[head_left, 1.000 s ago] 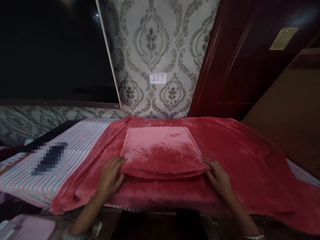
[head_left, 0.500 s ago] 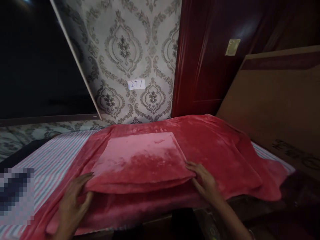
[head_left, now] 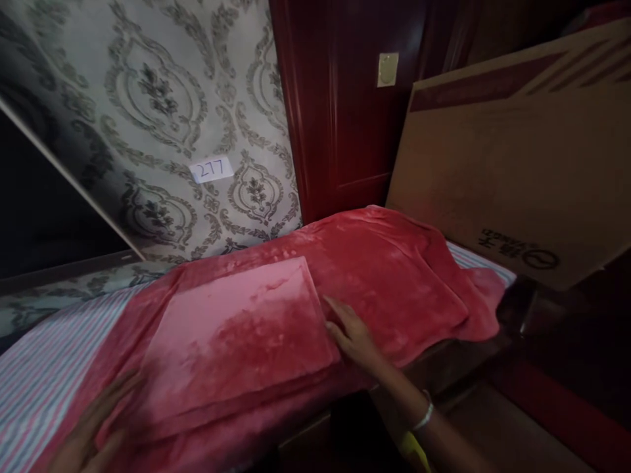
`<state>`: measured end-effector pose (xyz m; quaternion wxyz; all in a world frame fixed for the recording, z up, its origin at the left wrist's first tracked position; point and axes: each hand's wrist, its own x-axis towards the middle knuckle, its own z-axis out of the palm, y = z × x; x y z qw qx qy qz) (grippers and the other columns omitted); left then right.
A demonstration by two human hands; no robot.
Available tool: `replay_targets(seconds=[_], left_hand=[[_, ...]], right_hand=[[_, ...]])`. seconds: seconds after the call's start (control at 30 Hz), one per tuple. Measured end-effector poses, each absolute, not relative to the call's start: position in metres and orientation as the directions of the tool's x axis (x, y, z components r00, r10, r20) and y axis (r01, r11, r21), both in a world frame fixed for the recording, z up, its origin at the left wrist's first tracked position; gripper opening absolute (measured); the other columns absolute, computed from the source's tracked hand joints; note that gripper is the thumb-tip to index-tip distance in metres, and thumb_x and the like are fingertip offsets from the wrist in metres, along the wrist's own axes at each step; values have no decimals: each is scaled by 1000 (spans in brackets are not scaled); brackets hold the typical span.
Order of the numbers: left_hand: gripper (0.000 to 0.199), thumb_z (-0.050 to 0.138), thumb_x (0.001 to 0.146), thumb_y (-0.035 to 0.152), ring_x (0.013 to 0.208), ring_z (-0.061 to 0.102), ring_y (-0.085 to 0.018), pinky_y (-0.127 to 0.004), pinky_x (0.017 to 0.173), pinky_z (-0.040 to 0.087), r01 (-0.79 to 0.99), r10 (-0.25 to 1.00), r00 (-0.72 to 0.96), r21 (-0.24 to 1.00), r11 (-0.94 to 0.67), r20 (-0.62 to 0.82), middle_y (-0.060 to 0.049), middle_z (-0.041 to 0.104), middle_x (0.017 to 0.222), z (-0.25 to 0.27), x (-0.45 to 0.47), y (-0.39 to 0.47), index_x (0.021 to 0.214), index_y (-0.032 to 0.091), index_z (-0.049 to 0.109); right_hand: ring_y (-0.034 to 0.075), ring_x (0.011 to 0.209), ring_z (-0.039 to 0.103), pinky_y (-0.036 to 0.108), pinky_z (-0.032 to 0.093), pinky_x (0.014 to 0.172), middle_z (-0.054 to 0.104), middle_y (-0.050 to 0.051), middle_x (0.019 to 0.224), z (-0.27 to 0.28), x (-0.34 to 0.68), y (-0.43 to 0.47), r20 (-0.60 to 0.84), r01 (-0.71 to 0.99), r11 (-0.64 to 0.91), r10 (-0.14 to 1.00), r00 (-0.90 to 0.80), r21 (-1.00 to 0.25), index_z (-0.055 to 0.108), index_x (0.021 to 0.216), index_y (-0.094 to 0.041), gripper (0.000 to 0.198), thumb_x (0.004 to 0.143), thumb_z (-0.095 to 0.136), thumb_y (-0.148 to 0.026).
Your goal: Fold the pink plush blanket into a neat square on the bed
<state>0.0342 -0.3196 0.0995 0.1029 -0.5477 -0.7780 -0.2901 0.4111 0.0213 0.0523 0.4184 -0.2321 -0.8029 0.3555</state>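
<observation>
"Head view: which container do you see, and what does it hold?"

"One cardboard box (head_left: 493,164), between two and three o'clock from the middle of my view, with a dark printed logo (head_left: 525,253) low on its side. Its inside is hidden from me, so I cannot tell what it holds."

"And the cloth?"

"The folded cloth (head_left: 241,335), pink fading into red, lies flat between seven and eight o'clock. Under it spreads a larger red cloth (head_left: 394,276), which lies over a striped sheet (head_left: 64,355)."

"How are your hands set?"

"My right hand (head_left: 351,332) is at the folded cloth's three o'clock edge, open, fingers stretched out and pointing between ten and eleven. Whether the fingertips touch the edge, I cannot tell. The forearm comes in from five o'clock, a pale bracelet (head_left: 424,412) at the wrist. My left hand (head_left: 93,427) is blurred, at the folded cloth's eight o'clock side; it is open too, its long fingers pointing between one and two, thumb apart."

"Anything on the wall?"

"A paper label (head_left: 211,169) reading 277, at ten o'clock."
</observation>
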Motion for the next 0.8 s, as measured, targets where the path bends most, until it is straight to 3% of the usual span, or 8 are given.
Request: replay_targets(seconds=[0.1, 0.27, 0.37, 0.47, 0.6, 0.8], left_hand=[[46, 44, 98, 45, 138, 52, -30, -58, 118, 39, 939, 781, -323, 282, 196, 534, -4, 57, 148, 132, 86, -261, 142, 34, 52], [56, 45, 100, 36, 151, 33, -28, -59, 123, 25, 991, 887, -120, 100, 84, 445, -8, 40, 161, 128, 164, -157, 155, 29, 39], [58, 46, 99, 36, 150, 34, -29, -61, 122, 24, 998, 934, -58, 15, 56, 353, -11, 40, 160, 101, 175, -131, 155, 28, 40], [58, 44, 99, 36, 151, 33, -30, -61, 122, 23, 998, 935, -20, -41, 36, 354, -12, 39, 161, 81, 170, -129, 156, 26, 39], [60, 44, 99, 35, 151, 33, -29, -57, 122, 25, 998, 927, 9, -60, 14, 374, -12, 38, 162, 74, 163, -134, 157, 25, 37], [59, 46, 98, 36, 152, 31, -30, -59, 121, 25, 998, 930, 14, -67, 12, 368, -13, 36, 162, 76, 164, -133, 155, 23, 40]], right_hand=[[29, 142, 44, 54, 38, 117, 50, 13, 153, 57, 387, 9, 425, 117, 610, 664, -615, -784, 43, 154, -24, 64, 93, 57, -35], [34, 151, 30, 57, 32, 119, 39, 16, 160, 84, 376, -17, 282, 297, 591, 692, -664, -750, 37, 157, -22, 74, 88, 63, -28], [34, 150, 30, 55, 32, 120, 37, 17, 161, 101, 377, -24, 260, 309, 610, 665, -700, -729, 36, 158, -19, 75, 88, 63, -23], [35, 151, 28, 56, 32, 120, 34, 17, 162, 114, 374, -31, 292, 269, 662, 609, -737, -700, 39, 156, -19, 73, 88, 65, -24], [35, 150, 31, 57, 36, 118, 35, 15, 162, 122, 369, -37, 361, 225, 720, 561, -745, -656, 37, 157, -23, 72, 91, 64, -26], [36, 148, 33, 57, 34, 119, 36, 18, 161, 122, 369, -37, 351, 221, 722, 551, -757, -656, 47, 151, -17, 64, 90, 66, -26]])
